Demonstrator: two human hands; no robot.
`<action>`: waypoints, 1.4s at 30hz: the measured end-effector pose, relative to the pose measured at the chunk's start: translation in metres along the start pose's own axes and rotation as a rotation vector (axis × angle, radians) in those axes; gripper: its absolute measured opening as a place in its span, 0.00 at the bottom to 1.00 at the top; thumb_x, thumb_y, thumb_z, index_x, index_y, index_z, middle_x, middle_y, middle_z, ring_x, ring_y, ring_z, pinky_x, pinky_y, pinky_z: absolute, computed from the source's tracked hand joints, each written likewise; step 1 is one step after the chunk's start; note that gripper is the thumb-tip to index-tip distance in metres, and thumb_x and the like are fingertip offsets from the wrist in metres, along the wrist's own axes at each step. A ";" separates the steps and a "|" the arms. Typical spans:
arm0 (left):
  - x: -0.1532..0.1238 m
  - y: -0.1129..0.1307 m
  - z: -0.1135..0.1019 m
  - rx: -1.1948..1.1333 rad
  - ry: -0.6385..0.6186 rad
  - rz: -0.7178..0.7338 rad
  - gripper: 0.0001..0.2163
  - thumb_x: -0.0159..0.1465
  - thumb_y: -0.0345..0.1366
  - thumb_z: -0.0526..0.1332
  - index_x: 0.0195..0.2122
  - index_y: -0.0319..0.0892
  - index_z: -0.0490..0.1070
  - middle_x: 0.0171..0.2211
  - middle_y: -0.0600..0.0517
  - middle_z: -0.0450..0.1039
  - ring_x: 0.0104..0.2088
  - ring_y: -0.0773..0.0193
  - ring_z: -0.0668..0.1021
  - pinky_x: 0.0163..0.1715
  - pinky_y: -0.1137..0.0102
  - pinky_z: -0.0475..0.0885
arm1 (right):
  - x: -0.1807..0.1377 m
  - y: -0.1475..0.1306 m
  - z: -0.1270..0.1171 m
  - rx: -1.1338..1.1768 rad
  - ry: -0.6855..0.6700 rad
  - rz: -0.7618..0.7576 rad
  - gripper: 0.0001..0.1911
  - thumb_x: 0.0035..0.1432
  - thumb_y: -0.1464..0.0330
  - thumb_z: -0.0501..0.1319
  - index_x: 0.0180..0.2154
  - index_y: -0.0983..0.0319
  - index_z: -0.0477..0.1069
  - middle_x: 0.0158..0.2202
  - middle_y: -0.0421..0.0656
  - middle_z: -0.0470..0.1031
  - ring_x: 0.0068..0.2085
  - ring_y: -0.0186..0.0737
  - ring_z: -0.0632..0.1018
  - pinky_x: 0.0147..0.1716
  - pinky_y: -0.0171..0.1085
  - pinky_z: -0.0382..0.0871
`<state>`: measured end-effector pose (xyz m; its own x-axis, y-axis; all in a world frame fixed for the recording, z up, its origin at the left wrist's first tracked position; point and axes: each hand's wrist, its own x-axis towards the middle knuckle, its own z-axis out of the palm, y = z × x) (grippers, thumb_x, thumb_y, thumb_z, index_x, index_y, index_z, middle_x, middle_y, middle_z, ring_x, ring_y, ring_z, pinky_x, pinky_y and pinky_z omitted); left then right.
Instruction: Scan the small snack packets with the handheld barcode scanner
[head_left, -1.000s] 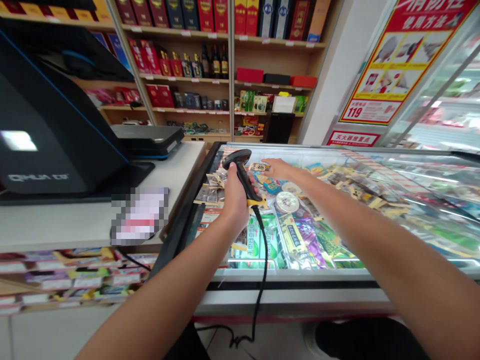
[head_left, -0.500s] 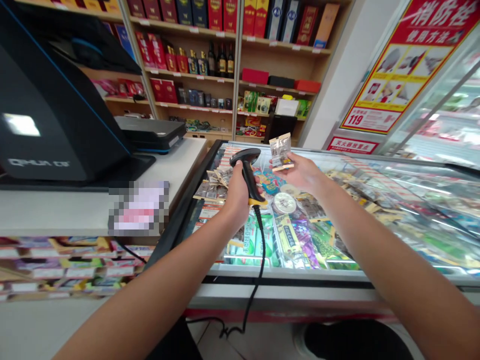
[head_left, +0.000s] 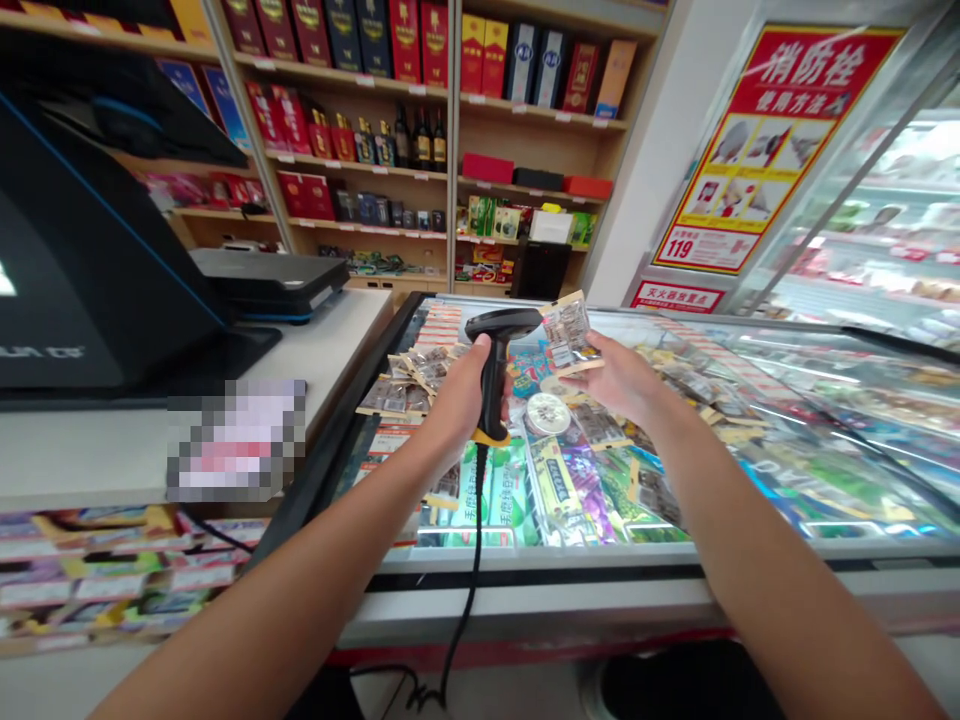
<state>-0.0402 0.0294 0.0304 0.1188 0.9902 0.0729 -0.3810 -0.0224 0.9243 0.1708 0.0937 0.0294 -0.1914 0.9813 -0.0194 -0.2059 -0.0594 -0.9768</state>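
Note:
My left hand (head_left: 466,392) is wrapped round the grip of a black barcode scanner (head_left: 493,385) with a yellow base edge. Its head points right, and a black cord (head_left: 478,540) hangs from the handle. In my right hand (head_left: 616,378) a small clear snack packet (head_left: 568,332) with tan edges is pinched upright, directly in front of the scanner's nose. Whether the two touch, I cannot tell. Below them lies a glass-topped chest freezer. More such packets (head_left: 409,385) lie in a pile left of the scanner, and others (head_left: 600,420) lie under my right hand.
Left of the freezer (head_left: 570,598) stands a counter (head_left: 352,335) with a black checkout terminal (head_left: 90,260) and a flat dark device (head_left: 270,275). Shelves of boxes and bottles (head_left: 424,140) line the back. A red fire-hydrant sign (head_left: 780,150) hangs at right.
The scanner has turned so its head faces right, toward the packet. My right hand has brought the packet closer to it and tilted it. The whole view has shifted slightly.

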 end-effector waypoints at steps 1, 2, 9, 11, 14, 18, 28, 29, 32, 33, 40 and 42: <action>0.000 0.000 0.000 -0.009 -0.002 0.000 0.21 0.68 0.54 0.52 0.29 0.42 0.68 0.17 0.54 0.67 0.12 0.69 0.68 0.11 0.75 0.61 | 0.001 0.001 -0.002 -0.014 0.001 -0.002 0.13 0.68 0.64 0.52 0.49 0.57 0.71 0.51 0.44 0.80 0.49 0.44 0.81 0.54 0.48 0.71; 0.001 0.000 0.000 -0.018 -0.003 0.003 0.21 0.67 0.55 0.53 0.30 0.42 0.68 0.17 0.55 0.67 0.11 0.69 0.68 0.11 0.74 0.61 | 0.003 0.001 -0.004 -0.035 -0.005 -0.005 0.13 0.68 0.64 0.52 0.49 0.57 0.71 0.53 0.45 0.79 0.50 0.45 0.80 0.54 0.49 0.71; 0.001 0.001 0.000 -0.038 0.014 0.017 0.21 0.68 0.54 0.53 0.31 0.41 0.70 0.18 0.54 0.68 0.12 0.69 0.68 0.12 0.75 0.62 | 0.006 -0.002 -0.026 -0.500 0.031 -0.150 0.19 0.67 0.58 0.49 0.56 0.54 0.66 0.61 0.44 0.72 0.59 0.49 0.74 0.52 0.49 0.72; 0.000 0.000 0.000 -0.046 0.016 0.018 0.21 0.68 0.54 0.52 0.31 0.41 0.70 0.18 0.54 0.68 0.12 0.69 0.68 0.12 0.75 0.62 | 0.006 -0.003 -0.036 -0.874 0.178 -0.192 0.20 0.67 0.58 0.50 0.56 0.57 0.66 0.57 0.49 0.74 0.57 0.53 0.74 0.53 0.52 0.71; -0.001 -0.001 0.001 -0.070 0.032 0.023 0.20 0.69 0.52 0.51 0.32 0.41 0.70 0.19 0.54 0.68 0.13 0.69 0.69 0.12 0.75 0.62 | 0.006 -0.002 -0.053 -1.443 0.410 -0.126 0.22 0.64 0.60 0.55 0.56 0.63 0.68 0.53 0.59 0.74 0.57 0.64 0.72 0.56 0.60 0.64; 0.000 0.005 -0.001 -0.088 0.059 0.024 0.20 0.69 0.51 0.51 0.32 0.41 0.70 0.19 0.55 0.68 0.13 0.70 0.68 0.12 0.75 0.61 | 0.003 0.003 -0.057 -1.759 0.463 -0.075 0.25 0.62 0.57 0.58 0.54 0.65 0.72 0.57 0.63 0.70 0.62 0.73 0.65 0.59 0.68 0.53; 0.009 0.030 -0.017 -0.158 0.191 0.018 0.19 0.66 0.55 0.57 0.34 0.43 0.71 0.17 0.54 0.69 0.12 0.69 0.69 0.12 0.75 0.60 | -0.012 0.023 0.059 -1.431 -0.414 -0.400 0.27 0.65 0.53 0.58 0.62 0.56 0.65 0.62 0.50 0.70 0.62 0.57 0.69 0.60 0.54 0.62; 0.009 0.030 -0.017 -0.157 0.193 0.014 0.19 0.66 0.55 0.57 0.34 0.43 0.71 0.18 0.54 0.69 0.12 0.69 0.69 0.12 0.75 0.60 | -0.010 0.029 0.068 -1.406 -0.443 -0.402 0.27 0.65 0.54 0.59 0.61 0.56 0.65 0.61 0.50 0.71 0.60 0.57 0.71 0.59 0.53 0.64; 0.010 0.028 -0.018 -0.145 0.185 0.021 0.19 0.66 0.55 0.57 0.34 0.42 0.71 0.18 0.54 0.69 0.12 0.69 0.69 0.12 0.74 0.61 | 0.000 0.048 0.082 -1.354 -0.415 -0.382 0.26 0.61 0.57 0.63 0.58 0.59 0.66 0.56 0.53 0.74 0.54 0.57 0.75 0.53 0.51 0.69; 0.010 0.027 -0.018 -0.144 0.183 0.023 0.19 0.66 0.55 0.57 0.34 0.42 0.71 0.17 0.54 0.69 0.12 0.69 0.69 0.12 0.74 0.61 | 0.003 0.052 0.083 -1.342 -0.380 -0.364 0.26 0.60 0.57 0.65 0.56 0.60 0.67 0.55 0.54 0.74 0.53 0.57 0.75 0.51 0.50 0.70; 0.011 0.023 -0.019 -0.151 0.184 0.025 0.18 0.66 0.54 0.57 0.34 0.42 0.71 0.18 0.55 0.69 0.12 0.69 0.69 0.12 0.75 0.61 | -0.005 0.043 0.056 -1.280 -0.445 -0.248 0.39 0.48 0.53 0.72 0.58 0.57 0.66 0.54 0.51 0.74 0.50 0.55 0.77 0.48 0.49 0.73; 0.010 0.023 -0.017 -0.163 0.199 0.010 0.18 0.65 0.54 0.59 0.35 0.42 0.71 0.18 0.55 0.69 0.12 0.69 0.69 0.12 0.75 0.61 | -0.007 0.032 0.043 -1.267 -0.482 -0.251 0.40 0.48 0.54 0.73 0.60 0.55 0.66 0.56 0.50 0.73 0.53 0.54 0.76 0.50 0.48 0.73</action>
<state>-0.0632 0.0408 0.0465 -0.0617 0.9981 -0.0085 -0.5258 -0.0253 0.8502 0.1240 0.0766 0.0076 -0.6435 0.7654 0.0056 0.6727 0.5690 -0.4730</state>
